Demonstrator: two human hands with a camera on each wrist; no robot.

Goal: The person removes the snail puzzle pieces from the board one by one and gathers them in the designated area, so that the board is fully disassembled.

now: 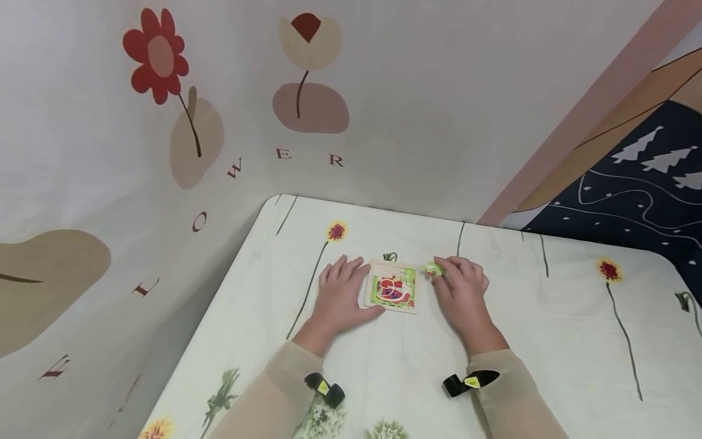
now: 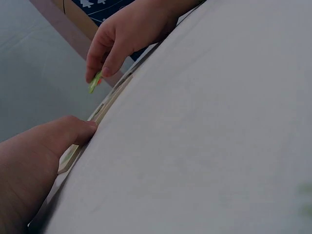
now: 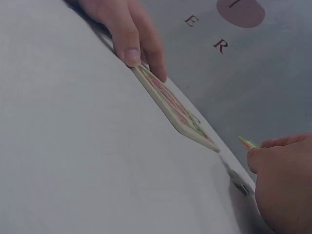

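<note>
On the table lies a small square wooden picture puzzle board (image 1: 392,310) with a red and blue picture in a green surround. My left hand (image 1: 342,296) holds it at its left side, thumb at the near edge and index finger by the far left corner. The thumb also shows against the board's rim (image 3: 161,108) in the right wrist view. To the right of the board, my right hand (image 1: 463,292) pinches a light green puzzle piece (image 1: 432,269) between thumb and fingers. In the left wrist view the piece (image 2: 94,84) is raised above the tabletop, tilted.
A white cloth (image 1: 548,341) printed with flowers and stems covers the table. Behind it hangs a pale curtain (image 1: 417,122) with flowers and letters, and a dark panel with white trees (image 1: 647,177) stands at the right. Each wrist wears a black camera band (image 1: 471,383).
</note>
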